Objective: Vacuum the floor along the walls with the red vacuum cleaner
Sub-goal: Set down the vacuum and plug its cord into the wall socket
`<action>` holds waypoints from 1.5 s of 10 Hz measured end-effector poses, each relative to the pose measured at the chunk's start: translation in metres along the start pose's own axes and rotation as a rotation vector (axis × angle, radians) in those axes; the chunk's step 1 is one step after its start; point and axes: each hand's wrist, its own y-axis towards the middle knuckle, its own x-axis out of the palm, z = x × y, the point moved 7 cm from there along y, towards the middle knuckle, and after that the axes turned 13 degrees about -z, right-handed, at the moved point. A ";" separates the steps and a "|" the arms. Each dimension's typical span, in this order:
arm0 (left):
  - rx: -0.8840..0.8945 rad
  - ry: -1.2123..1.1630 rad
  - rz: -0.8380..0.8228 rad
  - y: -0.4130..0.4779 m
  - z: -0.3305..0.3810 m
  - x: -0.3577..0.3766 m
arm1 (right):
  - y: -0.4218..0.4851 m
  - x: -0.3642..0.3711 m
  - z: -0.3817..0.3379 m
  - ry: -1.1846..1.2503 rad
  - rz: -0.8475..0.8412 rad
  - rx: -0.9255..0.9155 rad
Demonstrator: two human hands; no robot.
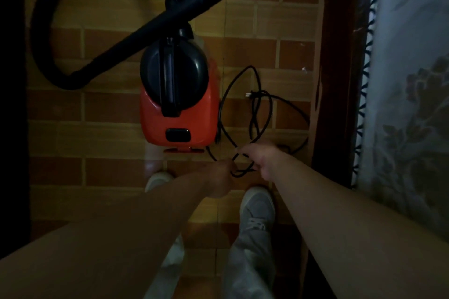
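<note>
Both hands, left hand (pixel 220 177) & right hand (pixel 263 160), pinching the tangled cord (pixel 255 114); plug (pixel 250 94) loose on floor, red vacuum cleaner (pixel 178 116) idle, no vacuuming yet imo.

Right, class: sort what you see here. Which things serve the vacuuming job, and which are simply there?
For the job:
red vacuum cleaner
black hose
nozzle tube
power cord, held by left hand and right hand
plug
tiled floor

Just there:
patterned curtain
wooden frame
grey shoes
</note>
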 end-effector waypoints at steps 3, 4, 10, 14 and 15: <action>0.017 0.092 -0.057 -0.001 -0.031 0.021 | -0.050 -0.001 -0.027 -0.062 0.213 -0.448; 0.056 0.001 -0.023 -0.011 -0.025 0.021 | -0.087 -0.014 -0.043 -0.016 0.266 -0.575; 0.565 -0.931 0.160 -0.271 0.101 -0.039 | -0.364 -0.007 -0.075 0.178 0.078 -0.744; 0.415 -0.965 0.628 -0.362 0.038 -0.038 | -0.406 -0.015 -0.042 -0.025 0.242 -0.584; 0.383 -0.925 0.641 -0.370 0.009 -0.044 | -0.419 -0.017 -0.030 -0.030 0.324 -0.653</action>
